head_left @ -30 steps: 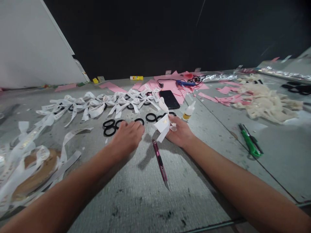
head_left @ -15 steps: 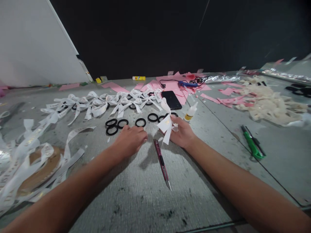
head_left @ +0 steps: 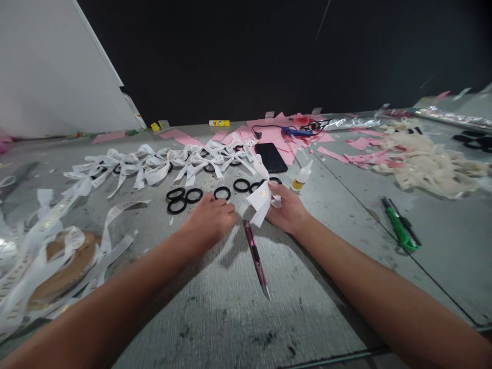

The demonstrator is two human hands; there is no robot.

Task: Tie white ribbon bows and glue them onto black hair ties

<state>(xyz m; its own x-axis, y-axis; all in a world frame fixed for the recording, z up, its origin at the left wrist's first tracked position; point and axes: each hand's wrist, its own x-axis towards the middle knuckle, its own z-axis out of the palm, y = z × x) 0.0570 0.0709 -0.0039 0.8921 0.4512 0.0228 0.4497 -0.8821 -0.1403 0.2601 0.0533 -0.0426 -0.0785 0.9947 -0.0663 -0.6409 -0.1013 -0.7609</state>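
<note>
My right hand (head_left: 287, 209) is closed on a white ribbon bow (head_left: 261, 196) and holds it just above the grey table. My left hand (head_left: 209, 221) lies knuckles up beside it, fingers curled toward the bow; what its fingertips hold, if anything, is hidden. A pink utility knife (head_left: 255, 257) lies on the table between my forearms, blade end toward me. Several black hair rings (head_left: 222, 192) lie in a row just beyond my hands.
Finished white bows (head_left: 161, 164) lie in a row further back. A ribbon spool with loose white ribbon (head_left: 57, 261) sits at left. A glue bottle (head_left: 302, 177), a black phone (head_left: 270, 157), pink paper scraps (head_left: 274, 134), a green cutter (head_left: 400, 230) and a cream ribbon heap (head_left: 426, 164) lie to the right.
My left hand has slid right and a little toward me, from the black rings to the bow. My right hand has kept the bow almost in place.
</note>
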